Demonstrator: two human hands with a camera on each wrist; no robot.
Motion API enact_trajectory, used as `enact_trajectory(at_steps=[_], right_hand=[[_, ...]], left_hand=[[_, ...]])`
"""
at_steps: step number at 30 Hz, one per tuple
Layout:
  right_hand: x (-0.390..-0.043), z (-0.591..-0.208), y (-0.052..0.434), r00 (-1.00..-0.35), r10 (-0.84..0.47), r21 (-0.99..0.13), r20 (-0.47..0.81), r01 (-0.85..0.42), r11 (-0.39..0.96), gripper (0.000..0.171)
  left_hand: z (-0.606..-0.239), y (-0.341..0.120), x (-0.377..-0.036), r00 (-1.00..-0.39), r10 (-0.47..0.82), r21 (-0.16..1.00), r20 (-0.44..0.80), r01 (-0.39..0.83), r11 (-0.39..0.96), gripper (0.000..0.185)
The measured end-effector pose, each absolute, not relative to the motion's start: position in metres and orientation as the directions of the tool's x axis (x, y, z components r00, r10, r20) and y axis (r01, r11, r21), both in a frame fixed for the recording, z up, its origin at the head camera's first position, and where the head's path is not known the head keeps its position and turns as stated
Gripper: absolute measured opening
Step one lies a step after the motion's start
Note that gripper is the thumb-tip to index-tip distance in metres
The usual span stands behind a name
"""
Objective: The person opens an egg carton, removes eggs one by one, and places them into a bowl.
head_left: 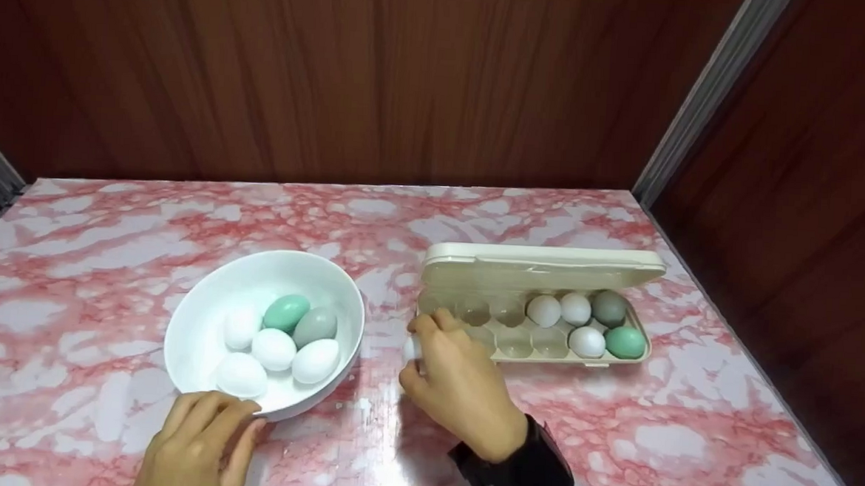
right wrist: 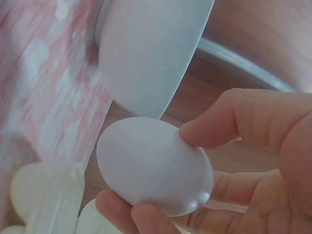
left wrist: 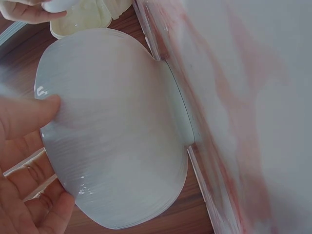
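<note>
My right hand pinches a white egg between thumb and fingertips, beside the left end of the open egg carton. In the head view the fingers cover most of this egg. At the carton's right end sit several eggs, among them a green egg and a dark grey-green egg. The left hand grips the near rim of a white bowl, its thumb against the outer wall in the left wrist view. Inside lie several white eggs, a green egg and a grey egg.
The carton's lid stands raised at its back. Under everything is a red-and-white marbled table. A brown wood-grain panel rises behind its far edge, and another panel stands along the right.
</note>
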State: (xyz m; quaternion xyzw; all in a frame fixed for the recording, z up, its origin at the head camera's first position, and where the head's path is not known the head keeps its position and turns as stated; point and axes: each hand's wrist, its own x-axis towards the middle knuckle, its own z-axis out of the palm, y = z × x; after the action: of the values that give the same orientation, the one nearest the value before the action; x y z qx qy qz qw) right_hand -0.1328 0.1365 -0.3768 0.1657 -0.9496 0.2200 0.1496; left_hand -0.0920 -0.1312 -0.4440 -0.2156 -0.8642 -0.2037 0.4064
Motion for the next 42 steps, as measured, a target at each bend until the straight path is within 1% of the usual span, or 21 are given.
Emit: enact_trajectory(at_steps=[8, 13, 20, 27, 35, 42], right_hand=[[-0.127, -0.369, 0.124, -0.905, -0.268, -0.381, 0.331, -0.388, 0.839, 0.033], [-0.127, -0.363, 0.119, -0.899, -0.277, -0.383, 0.341, -0.401, 0.832, 0.034], [-0.127, -0.357, 0.113, -0.897, -0.278, -0.428, 0.345, -0.414, 0.804, 0.034], [-0.131, -0.350, 0.105, -0.885, -0.284, -0.422, 0.369, -0.432, 0.797, 0.033], [-0.148, -0.340, 0.089, -0.907, -0.317, -0.520, 0.278, -0.420, 0.744, 0.038], [-0.161, -0.331, 0.074, -0.906, -0.341, -0.530, 0.251, -0.423, 0.735, 0.039]], left_hand=[[-0.442, -0.132, -0.093, -0.593, 0.226, 0.179, 0.773, 0.546, 0.818, 0.063], [-0.443, -0.132, -0.092, -0.580, 0.229, 0.170, 0.782, 0.552, 0.816, 0.063], [-0.444, -0.132, -0.093, -0.563, 0.226, 0.160, 0.795, 0.554, 0.817, 0.063], [-0.444, -0.132, -0.093, -0.563, 0.224, 0.159, 0.796, 0.550, 0.820, 0.063], [-0.444, -0.132, -0.094, -0.557, 0.226, 0.154, 0.799, 0.554, 0.818, 0.062], [-0.444, -0.132, -0.094, -0.546, 0.240, 0.139, 0.803, 0.563, 0.815, 0.061]])
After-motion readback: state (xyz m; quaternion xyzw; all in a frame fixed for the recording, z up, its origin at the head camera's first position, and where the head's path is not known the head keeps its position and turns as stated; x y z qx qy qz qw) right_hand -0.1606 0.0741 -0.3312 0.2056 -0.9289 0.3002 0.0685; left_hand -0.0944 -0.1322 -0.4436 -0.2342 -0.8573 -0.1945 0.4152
